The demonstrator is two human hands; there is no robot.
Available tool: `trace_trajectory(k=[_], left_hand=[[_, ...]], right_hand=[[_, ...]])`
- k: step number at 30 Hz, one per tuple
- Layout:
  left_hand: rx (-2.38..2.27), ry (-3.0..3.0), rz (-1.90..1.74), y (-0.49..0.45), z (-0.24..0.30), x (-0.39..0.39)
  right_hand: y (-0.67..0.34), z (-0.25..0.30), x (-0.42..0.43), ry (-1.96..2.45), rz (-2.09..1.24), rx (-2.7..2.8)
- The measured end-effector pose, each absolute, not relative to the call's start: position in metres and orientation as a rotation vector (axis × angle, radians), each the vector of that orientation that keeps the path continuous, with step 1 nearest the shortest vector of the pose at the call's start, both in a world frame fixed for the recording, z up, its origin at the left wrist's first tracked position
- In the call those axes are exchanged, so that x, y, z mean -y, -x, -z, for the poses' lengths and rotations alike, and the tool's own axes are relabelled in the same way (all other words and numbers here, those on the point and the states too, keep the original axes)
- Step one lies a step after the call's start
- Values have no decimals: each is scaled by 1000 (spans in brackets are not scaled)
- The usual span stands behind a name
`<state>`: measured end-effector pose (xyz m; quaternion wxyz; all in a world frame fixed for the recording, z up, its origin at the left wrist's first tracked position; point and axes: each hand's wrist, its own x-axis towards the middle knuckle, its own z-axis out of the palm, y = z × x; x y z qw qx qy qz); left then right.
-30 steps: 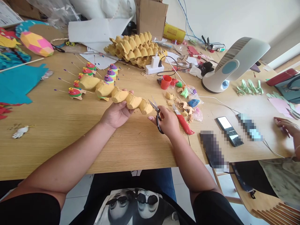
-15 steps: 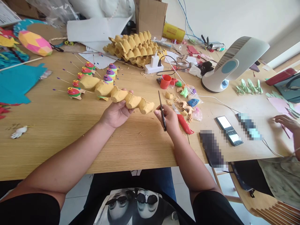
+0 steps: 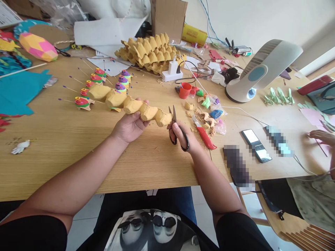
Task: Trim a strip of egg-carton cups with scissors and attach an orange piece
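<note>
My left hand [image 3: 132, 126] is closed around a strip of yellow egg carton [image 3: 133, 105], a row of several joined cups held above the table. In my right hand [image 3: 184, 136] is a pair of black-handled scissors [image 3: 173, 116], gripped by the handles. Its blades are parted and point up beside the strip's right end; whether they touch it I cannot tell. Behind the strip's left part stand small painted egg-cup figures, some red and green [image 3: 83, 101], others purple [image 3: 121, 85]. A red-handled knife [image 3: 205, 136] lies to the right of my right hand.
Stacked yellow egg trays [image 3: 151, 52] sit at the back near a white power strip [image 3: 172, 76]. A red cup [image 3: 185, 90], bagged clay [image 3: 216, 114] and carton scraps lie right of centre. Further right are a white fan [image 3: 258, 75], phones [image 3: 256, 145] and another person's hand [image 3: 323, 136].
My right hand has turned the scissors; their blades are now spread and nearer the strip's right end. The strip and my left hand stay put. The other person's hand has shifted slightly.
</note>
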<state>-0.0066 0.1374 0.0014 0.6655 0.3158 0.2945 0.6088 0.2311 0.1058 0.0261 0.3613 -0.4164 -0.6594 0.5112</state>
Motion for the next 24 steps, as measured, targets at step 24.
trace_trajectory(k=[24], left_hand=[[-623, -730, -1370, -2, -3, -132]], right_hand=[[-220, -19, -103, 1171, -1301, 1517]])
